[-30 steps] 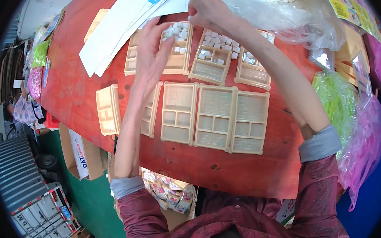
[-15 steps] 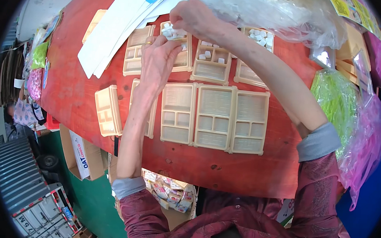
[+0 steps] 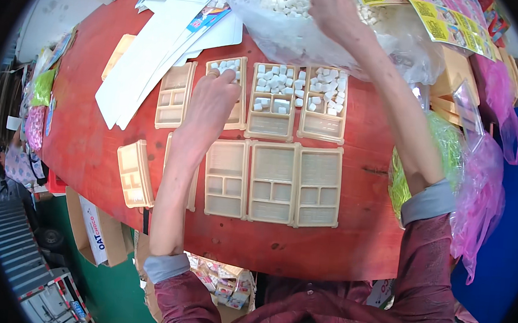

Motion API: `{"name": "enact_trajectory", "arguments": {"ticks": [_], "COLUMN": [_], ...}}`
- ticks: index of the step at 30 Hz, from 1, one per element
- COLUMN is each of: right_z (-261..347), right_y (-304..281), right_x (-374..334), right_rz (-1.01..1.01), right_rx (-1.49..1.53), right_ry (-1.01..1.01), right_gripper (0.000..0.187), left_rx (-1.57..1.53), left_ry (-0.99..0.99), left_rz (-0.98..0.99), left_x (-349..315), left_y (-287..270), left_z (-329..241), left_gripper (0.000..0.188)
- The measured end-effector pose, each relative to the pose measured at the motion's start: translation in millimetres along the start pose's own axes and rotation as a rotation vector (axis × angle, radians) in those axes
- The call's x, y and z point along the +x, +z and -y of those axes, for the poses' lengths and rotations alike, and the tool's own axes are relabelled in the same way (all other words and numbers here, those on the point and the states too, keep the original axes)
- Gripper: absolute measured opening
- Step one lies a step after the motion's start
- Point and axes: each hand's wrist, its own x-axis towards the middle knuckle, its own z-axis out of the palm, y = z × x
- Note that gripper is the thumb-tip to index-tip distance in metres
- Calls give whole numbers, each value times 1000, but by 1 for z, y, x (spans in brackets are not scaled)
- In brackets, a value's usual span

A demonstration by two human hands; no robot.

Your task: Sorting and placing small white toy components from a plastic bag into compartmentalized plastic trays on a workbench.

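My left hand (image 3: 213,101) is over a beige compartment tray (image 3: 235,119) in the far row. Its fingers are bunched at the small white cubes (image 3: 228,65) in the top compartment; what lies between them is hidden. At the far side, my right hand (image 3: 335,12) reaches over an open clear plastic bag (image 3: 251,17) full of similar white cubes. Its fingers are curled, and I cannot see what they hold. Two trays to the right, a middle tray (image 3: 269,126) and an end tray (image 3: 321,127), hold scattered cubes, with several more lying in the gap between them.
Nearer me is a row of beige trays (image 3: 274,162) without cubes. A stack of trays (image 3: 135,174) sits at the left. White card sheets (image 3: 148,64) overlap the far-left tray (image 3: 169,119). Green stringy material (image 3: 446,144) and pink plastic bags (image 3: 478,207) crowd the right edge.
My right hand has moved from above the far-row trays to the bag of cubes, away to the right. My left hand remains at the same tray, fingers more bunched. The whole view has shifted.
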Motion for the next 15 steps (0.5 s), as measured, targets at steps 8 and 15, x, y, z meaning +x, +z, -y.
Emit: {"name": "enact_trajectory", "arguments": {"ticks": [8, 15], "right_z": [21, 33], "right_y": [-15, 4], "right_x": [-23, -16], "right_rz": [68, 271], "right_rx": [140, 106], "right_ry": [-85, 93], "right_gripper": [40, 18], "left_rx": [-44, -46], "left_ry": [45, -22], "left_rz": [91, 134], "left_x": [2, 5], "left_y": [-9, -4], "left_z": [-1, 3], "left_gripper": [3, 4]}}
